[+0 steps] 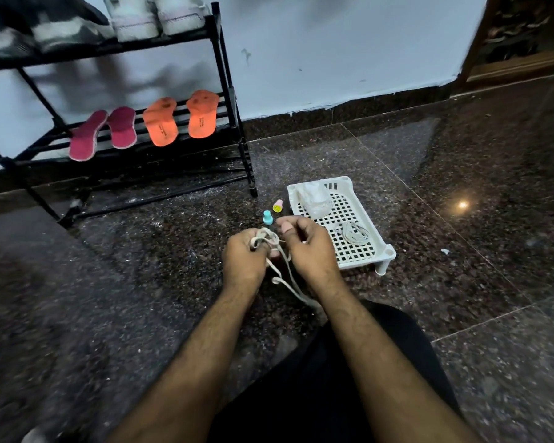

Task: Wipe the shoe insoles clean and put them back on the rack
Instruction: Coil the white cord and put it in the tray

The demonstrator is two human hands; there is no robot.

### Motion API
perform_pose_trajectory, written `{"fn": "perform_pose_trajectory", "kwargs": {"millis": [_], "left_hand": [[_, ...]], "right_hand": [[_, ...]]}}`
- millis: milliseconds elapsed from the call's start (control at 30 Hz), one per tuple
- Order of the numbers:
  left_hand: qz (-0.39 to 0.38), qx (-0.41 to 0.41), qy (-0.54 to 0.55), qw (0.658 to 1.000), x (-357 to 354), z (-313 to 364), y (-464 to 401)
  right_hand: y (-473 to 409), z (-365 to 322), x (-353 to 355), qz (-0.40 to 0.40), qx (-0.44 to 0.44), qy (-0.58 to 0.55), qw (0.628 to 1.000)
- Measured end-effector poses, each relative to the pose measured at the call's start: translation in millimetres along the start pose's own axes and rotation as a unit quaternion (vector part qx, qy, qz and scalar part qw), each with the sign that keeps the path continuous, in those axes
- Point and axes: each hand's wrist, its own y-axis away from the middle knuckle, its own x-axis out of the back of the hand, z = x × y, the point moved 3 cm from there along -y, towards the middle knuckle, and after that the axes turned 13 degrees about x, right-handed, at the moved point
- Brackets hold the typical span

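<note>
Beside hands: white tray (385,251) (lace inside), 2 small stamps (267,217).

White basket (385,251), two small stamps (272,212)

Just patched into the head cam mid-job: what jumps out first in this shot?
The two hands at centre: the left hand grips a bundled white shoelace, and the right hand pinches it, its tail trailing toward the lap. Behind them, on the black rack lower shelf, lie two orange insoles beside two maroon insoles. A white perforated tray sits on the floor right of the hands.
</note>
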Motion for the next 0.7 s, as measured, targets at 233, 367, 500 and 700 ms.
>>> {"fn": "perform_pose_trajectory", "kwargs": {"millis": [233,367,500,700], "left_hand": [[0.000,0.010,0.192,0.981,34.2,18.2,2.0],[0.008,0.019,0.198,0.980,48.2,13.0,-10.4],[-0.003,0.070,0.222,0.973,61.7,-5.9,-27.5],[0.032,0.087,0.220,0.971,70.1,-32.4,-57.2]], "right_hand": [[-4.0,25.4,-31.9,-0.146,-0.052,0.060,0.986],[0.4,27.1,-62.1,-0.204,-0.048,-0.030,0.977],[-5.7,28.6,-75.1,-0.228,-0.122,-0.080,0.963],[-23.8,54.3,-96.5,-0.229,-0.100,0.012,0.968]]}}
